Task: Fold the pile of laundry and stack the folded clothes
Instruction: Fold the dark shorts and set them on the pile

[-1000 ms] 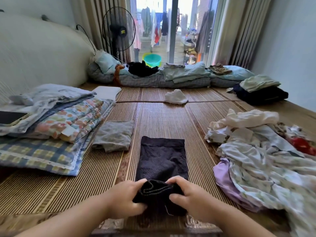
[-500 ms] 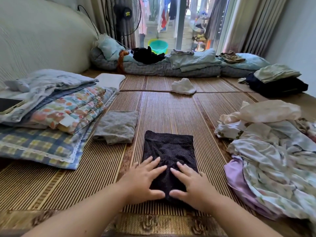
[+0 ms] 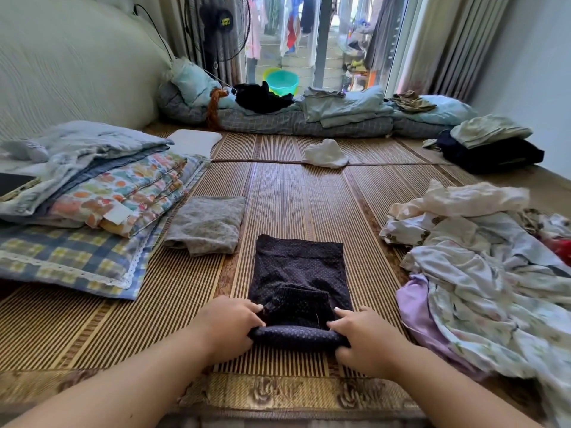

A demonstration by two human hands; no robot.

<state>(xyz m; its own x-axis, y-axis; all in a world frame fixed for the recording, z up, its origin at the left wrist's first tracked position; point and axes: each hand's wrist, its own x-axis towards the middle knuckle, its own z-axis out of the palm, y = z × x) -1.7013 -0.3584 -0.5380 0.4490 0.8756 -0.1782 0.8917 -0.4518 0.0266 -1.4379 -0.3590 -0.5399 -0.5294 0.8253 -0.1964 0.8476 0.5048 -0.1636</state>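
The left hand [image 3: 230, 327] and right hand [image 3: 360, 338], flat a moment ago, now each hold a pinching grip on the dark dotted garment [image 3: 298, 270] at its rolled near edge; another fold is likely starting.

daylight from window [image 3: 312, 41] | soft shadows | wide-angle edge distortion

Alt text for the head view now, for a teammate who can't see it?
The left hand and right hand grip the rolled near edge of a dark dotted fabric garment on a striped woven mat. A folded grey garment lies left of it; a crumpled pile of pale floral laundry lies to its right.
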